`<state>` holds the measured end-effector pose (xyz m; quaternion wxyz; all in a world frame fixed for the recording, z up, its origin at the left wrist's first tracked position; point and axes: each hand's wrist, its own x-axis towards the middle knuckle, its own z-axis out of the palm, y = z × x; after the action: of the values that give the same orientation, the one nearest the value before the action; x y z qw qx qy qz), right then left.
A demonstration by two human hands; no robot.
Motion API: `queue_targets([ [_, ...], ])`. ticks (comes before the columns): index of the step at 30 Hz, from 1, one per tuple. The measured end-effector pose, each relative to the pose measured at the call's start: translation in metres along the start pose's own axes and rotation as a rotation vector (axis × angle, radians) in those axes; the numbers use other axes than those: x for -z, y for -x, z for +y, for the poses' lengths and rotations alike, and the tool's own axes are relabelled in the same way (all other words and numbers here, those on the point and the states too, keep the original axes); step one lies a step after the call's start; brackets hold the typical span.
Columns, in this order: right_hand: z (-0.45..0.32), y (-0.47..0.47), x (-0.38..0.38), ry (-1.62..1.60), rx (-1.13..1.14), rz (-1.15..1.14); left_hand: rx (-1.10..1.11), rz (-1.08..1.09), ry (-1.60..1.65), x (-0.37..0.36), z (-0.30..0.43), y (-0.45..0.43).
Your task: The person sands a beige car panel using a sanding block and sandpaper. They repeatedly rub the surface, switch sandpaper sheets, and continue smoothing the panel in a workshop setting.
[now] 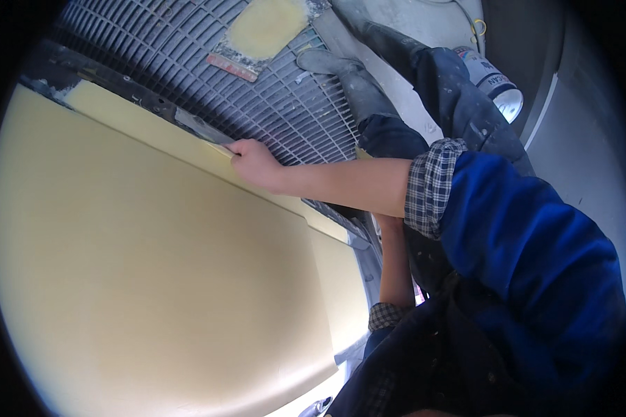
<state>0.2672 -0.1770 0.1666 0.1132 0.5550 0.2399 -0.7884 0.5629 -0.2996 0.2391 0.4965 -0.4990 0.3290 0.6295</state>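
Note:
My right hand [255,164] reaches across from the right, its fingers closed on a thin pale-yellow sheet [220,148] at the dark lower edge of a large cream-yellow vehicle body panel [177,250]. The sheet's kind is not clear. A narrow yellow strip [135,120] of bodywork runs along that edge, beyond a long seam. My left hand [388,221] is mostly hidden behind my right forearm, near my knee; only its wrist side shows. Whether it holds anything cannot be seen.
A metal floor grating [271,104] lies beyond the panel, under my boot [326,61]. On it is a flat board [266,28] with a yellow middle and a red edge. A white can [488,78] bearing writing and a cable [469,21] are at the upper right.

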Motion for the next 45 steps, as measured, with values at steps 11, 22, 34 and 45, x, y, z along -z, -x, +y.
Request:
queue_targets([
  [11, 0.001, 0.028, -0.028, 0.232, 0.152, 0.160, 0.108, -0.096, 0.093, 0.032, -0.009, 0.013],
  [22, -0.011, 0.057, -0.005, 0.087, -0.001, -0.008, 0.094, -0.159, 0.241, 0.037, -0.006, 0.002],
  [34, -0.005, -0.004, 0.015, 0.016, -0.022, 0.085, 0.011, 0.107, -0.137, -0.006, 0.006, -0.002],
  [45, -0.008, -0.006, -0.008, 0.068, 0.028, 0.082, 0.013, -0.113, 0.002, 0.019, -0.007, -0.001],
])
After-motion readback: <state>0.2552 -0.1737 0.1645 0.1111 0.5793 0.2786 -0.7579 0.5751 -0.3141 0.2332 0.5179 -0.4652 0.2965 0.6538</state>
